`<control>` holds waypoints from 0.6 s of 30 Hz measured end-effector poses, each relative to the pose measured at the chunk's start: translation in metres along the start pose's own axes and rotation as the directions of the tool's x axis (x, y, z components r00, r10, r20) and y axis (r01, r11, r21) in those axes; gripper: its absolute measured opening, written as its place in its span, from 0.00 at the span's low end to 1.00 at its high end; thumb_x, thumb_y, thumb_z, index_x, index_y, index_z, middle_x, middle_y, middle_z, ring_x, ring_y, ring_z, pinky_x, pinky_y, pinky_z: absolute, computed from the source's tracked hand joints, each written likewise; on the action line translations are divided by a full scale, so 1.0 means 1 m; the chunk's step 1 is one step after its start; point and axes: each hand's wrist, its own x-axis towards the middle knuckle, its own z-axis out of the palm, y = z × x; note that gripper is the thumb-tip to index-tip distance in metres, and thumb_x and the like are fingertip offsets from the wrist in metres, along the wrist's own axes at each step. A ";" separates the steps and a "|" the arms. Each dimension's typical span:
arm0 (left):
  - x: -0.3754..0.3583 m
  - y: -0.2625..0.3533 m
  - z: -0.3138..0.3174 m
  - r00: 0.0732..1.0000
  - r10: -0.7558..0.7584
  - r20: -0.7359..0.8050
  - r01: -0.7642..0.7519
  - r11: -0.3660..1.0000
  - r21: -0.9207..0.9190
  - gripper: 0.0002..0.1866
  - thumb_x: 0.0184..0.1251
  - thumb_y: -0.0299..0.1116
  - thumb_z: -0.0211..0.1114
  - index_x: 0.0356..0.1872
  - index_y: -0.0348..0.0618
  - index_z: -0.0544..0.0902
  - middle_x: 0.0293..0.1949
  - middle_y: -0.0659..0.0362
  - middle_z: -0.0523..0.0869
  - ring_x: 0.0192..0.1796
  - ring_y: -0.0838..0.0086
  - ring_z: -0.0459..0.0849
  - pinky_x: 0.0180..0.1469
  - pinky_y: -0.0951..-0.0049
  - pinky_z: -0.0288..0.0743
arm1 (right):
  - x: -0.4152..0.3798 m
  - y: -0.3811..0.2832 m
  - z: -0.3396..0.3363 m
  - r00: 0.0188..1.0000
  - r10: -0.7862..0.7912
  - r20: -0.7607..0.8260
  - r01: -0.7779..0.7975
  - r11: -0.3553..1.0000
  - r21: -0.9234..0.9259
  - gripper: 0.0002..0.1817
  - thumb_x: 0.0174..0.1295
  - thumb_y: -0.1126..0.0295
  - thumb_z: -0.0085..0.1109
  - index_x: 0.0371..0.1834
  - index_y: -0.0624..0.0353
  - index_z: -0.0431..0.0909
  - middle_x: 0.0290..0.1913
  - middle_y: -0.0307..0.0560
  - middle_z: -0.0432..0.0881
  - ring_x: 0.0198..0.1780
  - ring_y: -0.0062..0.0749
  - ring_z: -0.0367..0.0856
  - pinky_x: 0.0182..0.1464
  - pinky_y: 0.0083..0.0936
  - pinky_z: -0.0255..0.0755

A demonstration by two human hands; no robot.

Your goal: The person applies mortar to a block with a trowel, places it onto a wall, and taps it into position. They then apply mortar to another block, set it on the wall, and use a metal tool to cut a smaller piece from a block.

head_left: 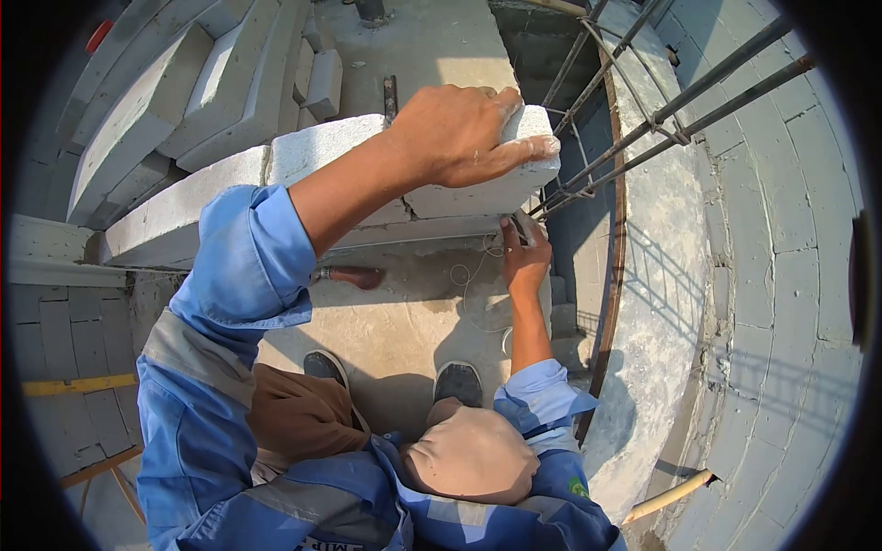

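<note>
The left hand (459,138), part-curled, grips the end block (482,199) across its top, at the wall (312,147)'s right end; the right hand (526,262) curls by its lower corner, hold unclear. Even pressure, clear of pinch points, would serve best.

I'm on a building site, among stacked pale rectangular blocks (152,119), a dark steel rebar cage (655,122) and bare concrete floor (409,321).

Brown-handled tool (358,276) on concrete floor (404,317)
</note>
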 end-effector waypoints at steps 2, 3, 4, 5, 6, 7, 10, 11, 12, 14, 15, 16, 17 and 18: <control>-0.001 -0.001 0.002 1.000 0.011 -0.009 -0.011 1.000 -0.018 0.44 0.75 0.72 0.49 0.58 0.32 0.82 0.41 0.39 0.90 0.41 0.47 0.92 0.43 0.50 0.85 | -0.001 -0.006 -0.001 0.999 -0.034 -0.021 0.033 0.999 -0.020 0.18 0.69 0.67 0.69 0.54 0.70 0.86 0.44 0.54 0.91 0.44 0.33 0.85 0.53 0.30 0.76; -0.001 -0.001 0.002 1.000 0.018 -0.011 -0.018 1.000 -0.019 0.44 0.75 0.71 0.49 0.57 0.31 0.82 0.40 0.39 0.90 0.40 0.46 0.92 0.43 0.50 0.85 | -0.001 -0.008 -0.001 0.999 -0.034 -0.016 0.034 0.999 -0.022 0.18 0.69 0.67 0.69 0.54 0.70 0.86 0.44 0.54 0.91 0.44 0.33 0.85 0.53 0.30 0.76; -0.001 -0.001 0.001 1.000 0.022 -0.012 -0.023 1.000 -0.018 0.44 0.75 0.71 0.50 0.57 0.31 0.82 0.40 0.38 0.90 0.39 0.46 0.92 0.43 0.50 0.85 | -0.001 -0.009 -0.001 0.998 -0.059 -0.025 0.059 0.998 0.003 0.17 0.69 0.67 0.69 0.54 0.70 0.86 0.44 0.53 0.90 0.44 0.32 0.85 0.53 0.29 0.76; -0.001 -0.002 0.001 1.000 0.016 -0.012 -0.016 1.000 -0.017 0.44 0.75 0.71 0.50 0.57 0.31 0.82 0.40 0.38 0.90 0.39 0.46 0.92 0.43 0.50 0.85 | -0.001 -0.010 0.001 0.996 -0.085 -0.034 0.086 0.996 0.029 0.17 0.68 0.68 0.70 0.53 0.70 0.86 0.44 0.53 0.90 0.45 0.32 0.85 0.52 0.28 0.75; -0.001 -0.001 0.000 0.999 0.028 -0.027 -0.028 0.999 -0.017 0.43 0.76 0.70 0.50 0.56 0.31 0.82 0.39 0.38 0.90 0.39 0.46 0.92 0.42 0.50 0.85 | 0.001 -0.008 0.001 0.996 -0.083 -0.027 0.084 0.996 0.030 0.17 0.68 0.68 0.70 0.53 0.70 0.86 0.44 0.53 0.90 0.45 0.32 0.85 0.52 0.28 0.75; -0.002 -0.001 0.001 0.998 0.040 -0.042 -0.041 0.999 -0.018 0.43 0.76 0.70 0.50 0.56 0.31 0.83 0.38 0.37 0.90 0.39 0.47 0.92 0.42 0.50 0.85 | 0.003 -0.004 -0.001 0.998 -0.062 0.001 0.062 0.998 0.018 0.15 0.67 0.72 0.70 0.53 0.70 0.86 0.45 0.55 0.90 0.46 0.34 0.86 0.54 0.30 0.76; -0.002 -0.003 0.006 0.993 0.065 -0.098 -0.069 0.997 -0.036 0.42 0.76 0.69 0.51 0.52 0.30 0.84 0.36 0.38 0.90 0.37 0.48 0.92 0.41 0.52 0.85 | 0.008 0.007 -0.007 0.998 -0.036 0.046 0.036 0.999 -0.012 0.14 0.66 0.75 0.70 0.52 0.71 0.86 0.46 0.57 0.90 0.48 0.36 0.87 0.56 0.31 0.76; -0.001 -0.003 0.006 0.991 0.072 -0.109 -0.077 0.996 -0.042 0.41 0.76 0.69 0.51 0.48 0.30 0.85 0.34 0.39 0.90 0.37 0.49 0.93 0.40 0.55 0.86 | 0.010 0.010 -0.008 0.998 -0.036 0.060 0.037 0.999 -0.025 0.14 0.66 0.75 0.71 0.51 0.72 0.86 0.46 0.56 0.90 0.49 0.36 0.87 0.56 0.30 0.76; -0.001 -0.003 0.006 0.992 0.068 -0.109 -0.073 0.996 -0.045 0.41 0.76 0.69 0.51 0.48 0.30 0.85 0.34 0.39 0.90 0.37 0.49 0.93 0.40 0.55 0.86 | 0.010 0.007 -0.009 0.997 -0.035 0.064 0.036 0.999 -0.027 0.14 0.66 0.75 0.71 0.51 0.72 0.86 0.46 0.56 0.90 0.49 0.36 0.87 0.56 0.30 0.76; -0.001 -0.002 0.005 0.994 0.069 -0.088 -0.073 0.996 -0.048 0.40 0.76 0.68 0.51 0.47 0.30 0.85 0.33 0.39 0.90 0.36 0.49 0.93 0.40 0.55 0.86 | 0.011 0.001 -0.010 0.996 -0.059 0.066 0.063 0.996 -0.067 0.14 0.66 0.75 0.70 0.51 0.72 0.86 0.45 0.56 0.90 0.48 0.35 0.87 0.54 0.29 0.77; -0.001 -0.003 0.005 0.994 0.064 -0.089 -0.068 0.997 -0.047 0.40 0.76 0.68 0.51 0.47 0.30 0.85 0.33 0.39 0.90 0.36 0.49 0.93 0.40 0.55 0.86 | 0.011 0.001 -0.011 0.996 -0.061 0.071 0.065 0.996 -0.066 0.14 0.66 0.75 0.70 0.51 0.72 0.86 0.45 0.56 0.90 0.48 0.35 0.87 0.54 0.29 0.77; -0.002 -0.003 0.005 0.992 0.070 -0.101 -0.075 0.996 -0.046 0.40 0.76 0.67 0.52 0.46 0.30 0.85 0.33 0.40 0.90 0.36 0.50 0.93 0.40 0.54 0.86 | 0.012 0.000 -0.012 0.994 -0.065 0.083 0.069 0.996 -0.057 0.14 0.66 0.76 0.70 0.52 0.72 0.86 0.45 0.56 0.90 0.48 0.35 0.87 0.53 0.28 0.77; -0.002 -0.003 0.005 0.991 0.076 -0.112 -0.082 0.996 -0.045 0.40 0.76 0.67 0.52 0.46 0.30 0.85 0.33 0.40 0.90 0.36 0.50 0.93 0.40 0.54 0.86 | 0.012 0.000 -0.013 0.993 -0.068 0.095 0.073 0.996 -0.048 0.14 0.66 0.77 0.69 0.52 0.71 0.86 0.45 0.57 0.90 0.47 0.35 0.88 0.53 0.28 0.77; -0.002 -0.002 0.005 0.991 0.073 -0.112 -0.078 0.996 -0.044 0.40 0.76 0.67 0.52 0.46 0.30 0.85 0.33 0.40 0.90 0.36 0.50 0.93 0.40 0.54 0.86 | 0.012 0.003 -0.013 0.993 -0.068 0.099 0.073 0.996 -0.047 0.14 0.66 0.77 0.69 0.52 0.71 0.86 0.45 0.57 0.90 0.47 0.35 0.88 0.53 0.28 0.77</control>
